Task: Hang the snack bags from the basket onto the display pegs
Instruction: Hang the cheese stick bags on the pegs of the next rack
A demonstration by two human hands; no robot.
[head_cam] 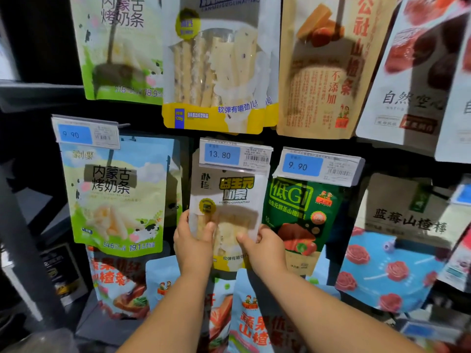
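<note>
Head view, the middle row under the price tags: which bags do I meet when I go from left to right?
Pale green bag with cows → white bag, gripped at its lower edges by the left hand and the right hand → dark green bag → beige bag.

Raised together — left hand [193, 242] and right hand [266, 248] pinching

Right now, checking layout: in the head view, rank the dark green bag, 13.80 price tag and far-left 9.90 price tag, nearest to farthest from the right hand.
1. dark green bag, just right of the right hand.
2. 13.80 price tag, above it.
3. far-left 9.90 price tag, upper left.
</note>
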